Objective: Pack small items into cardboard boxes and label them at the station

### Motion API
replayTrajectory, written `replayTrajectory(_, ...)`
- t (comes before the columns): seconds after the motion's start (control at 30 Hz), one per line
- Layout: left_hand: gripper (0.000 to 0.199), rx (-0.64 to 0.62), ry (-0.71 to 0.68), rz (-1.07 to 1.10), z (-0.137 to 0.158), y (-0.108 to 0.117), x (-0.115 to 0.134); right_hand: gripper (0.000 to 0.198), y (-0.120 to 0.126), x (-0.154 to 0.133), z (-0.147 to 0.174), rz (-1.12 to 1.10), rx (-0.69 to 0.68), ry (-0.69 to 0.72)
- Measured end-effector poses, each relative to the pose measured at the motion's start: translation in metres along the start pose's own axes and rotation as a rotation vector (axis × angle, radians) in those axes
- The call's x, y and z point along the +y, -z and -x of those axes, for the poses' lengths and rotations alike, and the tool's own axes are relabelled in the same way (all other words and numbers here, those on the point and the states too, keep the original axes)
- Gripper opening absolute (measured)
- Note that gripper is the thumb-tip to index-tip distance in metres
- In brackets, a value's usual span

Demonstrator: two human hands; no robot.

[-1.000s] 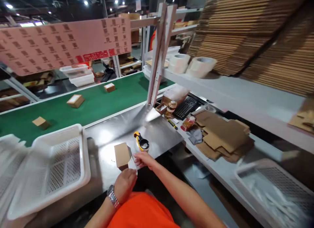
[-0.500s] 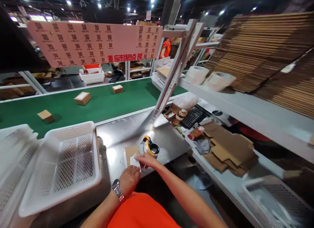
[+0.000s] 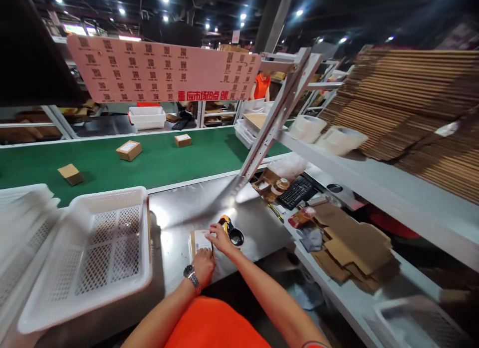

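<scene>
I see both hands on the small cardboard box, which lies on the bench. My left hand presses its near edge, fingers flat; my right hand rests open on its right side. A tape dispenser sits just beyond the right fingers.

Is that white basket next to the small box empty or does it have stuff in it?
Empty. The white basket shows only its bare mesh floor, beside the small box under both hands.

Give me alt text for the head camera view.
Both hands, left hand and right hand, press on a small cardboard box with a white label on a steel table, beside a tape dispenser and a white basket.
</scene>
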State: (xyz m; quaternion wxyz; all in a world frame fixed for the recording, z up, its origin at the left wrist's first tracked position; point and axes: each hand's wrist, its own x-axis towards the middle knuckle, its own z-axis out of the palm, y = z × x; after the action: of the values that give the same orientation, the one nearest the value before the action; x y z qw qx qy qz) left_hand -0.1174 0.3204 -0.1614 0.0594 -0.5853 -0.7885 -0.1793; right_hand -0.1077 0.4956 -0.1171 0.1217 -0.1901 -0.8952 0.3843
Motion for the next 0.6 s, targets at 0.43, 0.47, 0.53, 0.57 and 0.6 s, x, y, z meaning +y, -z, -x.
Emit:
replayTrajectory(0.43, 0.063, -0.251, 0.203, 0.104, 0.018, -0.029, 0.015, 0.06, -0.026, 0.043, -0.008, 0.147, 0.022, 0.163)
replayTrajectory(0.47, 0.068, -0.252, 0.188, 0.126, 0.023, -0.032, 0.013, 0.06, -0.025, 0.04, -0.008, 0.198, -0.022, 0.233)
replayTrajectory(0.53, 0.079, -0.239, 0.166, 0.148, 0.033, -0.039, 0.009, 0.055, -0.024, 0.033, -0.008, 0.272, -0.211, 0.406)
replayTrajectory(0.57, 0.085, -0.241, 0.161, 0.146, 0.039, -0.042, 0.006, 0.052, -0.023, 0.029, -0.007, 0.299, -0.304, 0.476)
replayTrajectory(0.6, 0.089, -0.246, 0.166, 0.134, 0.045, -0.046, 0.002, 0.051, -0.022, 0.025, -0.007, 0.33, -0.372, 0.515)
